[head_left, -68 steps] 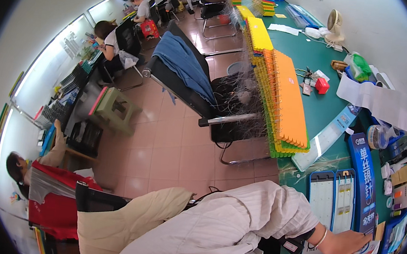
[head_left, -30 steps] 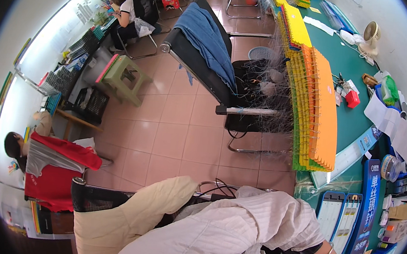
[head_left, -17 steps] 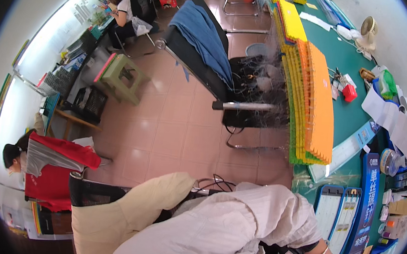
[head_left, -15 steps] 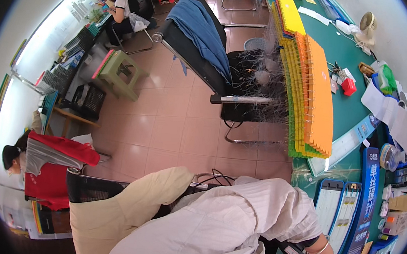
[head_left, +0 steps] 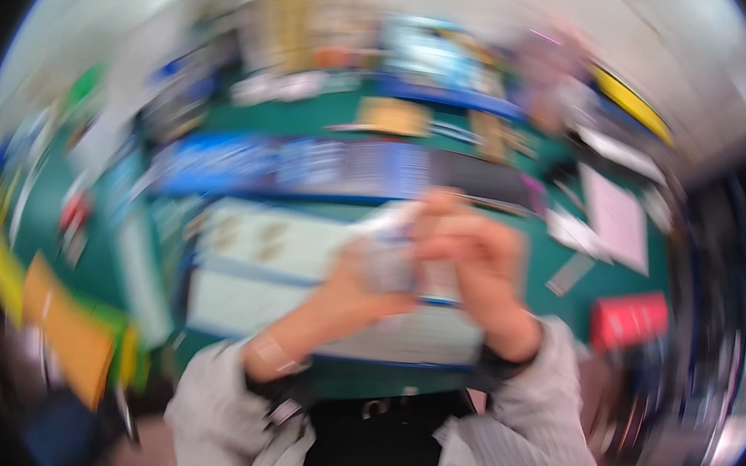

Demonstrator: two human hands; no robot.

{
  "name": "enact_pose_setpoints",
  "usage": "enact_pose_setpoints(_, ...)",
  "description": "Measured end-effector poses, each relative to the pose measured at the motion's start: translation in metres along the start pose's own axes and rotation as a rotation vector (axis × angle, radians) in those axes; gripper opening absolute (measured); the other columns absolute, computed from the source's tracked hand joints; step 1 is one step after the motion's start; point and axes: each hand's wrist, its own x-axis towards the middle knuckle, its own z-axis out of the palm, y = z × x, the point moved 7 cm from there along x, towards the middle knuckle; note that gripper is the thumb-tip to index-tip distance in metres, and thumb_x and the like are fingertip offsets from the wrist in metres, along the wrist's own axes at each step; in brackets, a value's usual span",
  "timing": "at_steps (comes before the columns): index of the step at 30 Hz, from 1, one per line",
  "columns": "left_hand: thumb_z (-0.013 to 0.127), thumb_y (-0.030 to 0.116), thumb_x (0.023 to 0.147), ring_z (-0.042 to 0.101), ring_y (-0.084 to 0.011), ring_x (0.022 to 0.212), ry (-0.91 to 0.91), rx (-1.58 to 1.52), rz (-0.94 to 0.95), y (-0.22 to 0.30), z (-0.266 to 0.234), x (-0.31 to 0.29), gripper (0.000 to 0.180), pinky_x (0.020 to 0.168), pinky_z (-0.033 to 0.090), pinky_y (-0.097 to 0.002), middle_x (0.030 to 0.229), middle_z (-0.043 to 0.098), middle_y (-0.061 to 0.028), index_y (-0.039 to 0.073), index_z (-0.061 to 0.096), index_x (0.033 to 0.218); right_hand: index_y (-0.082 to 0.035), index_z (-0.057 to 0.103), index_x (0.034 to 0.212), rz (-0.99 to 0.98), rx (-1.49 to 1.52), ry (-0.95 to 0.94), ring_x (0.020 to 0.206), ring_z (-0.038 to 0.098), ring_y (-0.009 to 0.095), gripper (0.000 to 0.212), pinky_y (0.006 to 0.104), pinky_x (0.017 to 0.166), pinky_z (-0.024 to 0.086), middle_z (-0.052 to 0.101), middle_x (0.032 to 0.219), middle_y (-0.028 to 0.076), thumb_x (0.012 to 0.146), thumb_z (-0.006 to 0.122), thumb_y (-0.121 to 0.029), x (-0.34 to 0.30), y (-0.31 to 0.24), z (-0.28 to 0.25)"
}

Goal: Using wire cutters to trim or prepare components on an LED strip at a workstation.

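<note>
Motion smears the whole head view. My left hand [head_left: 355, 281] is closed round a small whitish packet [head_left: 391, 263] with a printed face, held up over the table's middle. Right beside it is my right hand [head_left: 479, 252], its fingers curled and pressed together at the packet's upper right edge. Whether those fingers grip the packet or something small is lost in the blur. Below both hands lie two long pale trays, the far tray [head_left: 300, 242] and the near tray [head_left: 240, 306], with blue edges. Brownish patches show on the far one.
A long blue printed strip [head_left: 308, 166] lies beyond the trays on the green table [head_left: 249, 120]. To the right are a pink sheet [head_left: 615, 216] and a red box [head_left: 630, 319]. An orange stack [head_left: 67, 329] stands at the left, with clutter along the back.
The view has swung from the room on the left to the table in front. Both hands are now mid-view; before, the left hand and packet were at the lower right corner.
</note>
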Motion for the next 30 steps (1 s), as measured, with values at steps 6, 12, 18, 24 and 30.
enact_pose_setpoints(6, 0.079, 0.012, 0.07, 0.057, -0.0179, 0.107, 0.016, 0.093, 0.013, 0.012, 0.014, -0.008, 0.077, 0.089, 0.048, -0.0315, 0.12, 0.054, -0.0077, 0.003, 0.042, 0.136, -0.002, 0.066, 0.095, -0.23, -0.03, 0.179, 0.083, 0.053, 0.017, 0.015, 0.0307, 0.073, 0.043, 0.057, 0.088, 0.006, 0.099, 0.059, -0.015, -0.009, -0.018, -0.016)
enact_pose_setpoints(12, 0.077, 0.013, 0.074, 0.058, -0.0189, 0.112, 0.152, 0.09, 0.038, 0.012, 0.009, -0.022, 0.08, 0.094, 0.048, -0.0316, 0.124, 0.054, -0.0086, 0.002, 0.037, 0.142, -0.001, 0.063, 0.097, -0.071, 0.215, 0.095, 0.06, 0.05, 0.009, 0.019, 0.0255, 0.056, 0.041, 0.059, 0.079, 0.004, 0.103, 0.053, -0.016, -0.019, -0.021, -0.017)
enact_pose_setpoints(18, 0.077, 0.009, 0.069, 0.06, -0.0167, 0.092, 0.052, 0.311, -0.001, 0.018, 0.03, -0.01, 0.059, 0.084, 0.05, -0.0339, 0.106, 0.061, -0.0071, -0.001, 0.052, 0.122, -0.004, 0.058, 0.102, -0.153, 0.223, 0.404, 0.055, 0.047, 0.005, 0.02, 0.0218, 0.05, 0.036, 0.056, 0.07, 0.001, 0.106, 0.047, -0.02, -0.038, -0.026, -0.035)
enact_pose_setpoints(24, 0.076, 0.009, 0.061, 0.066, -0.0302, 0.09, 0.166, 0.566, 0.294, 0.046, 0.027, -0.014, 0.058, 0.082, 0.051, -0.0354, 0.097, 0.065, -0.014, 0.005, 0.054, 0.114, -0.007, 0.049, 0.104, -0.332, 0.286, 0.394, 0.046, 0.028, 0.004, 0.028, 0.0227, 0.041, 0.022, 0.03, 0.059, -0.003, 0.108, 0.04, -0.033, -0.032, -0.05, -0.046)
enact_pose_setpoints(30, 0.079, 0.01, 0.059, 0.066, -0.0352, 0.084, 0.157, 0.838, 0.469, 0.053, 0.041, -0.019, 0.058, 0.075, 0.052, -0.0361, 0.094, 0.064, -0.0166, 0.002, 0.056, 0.112, -0.011, 0.042, 0.105, -0.441, 0.165, 0.473, 0.041, 0.02, 0.004, 0.029, 0.0217, 0.035, 0.014, 0.029, 0.058, -0.002, 0.108, 0.035, -0.039, -0.033, -0.07, -0.036)
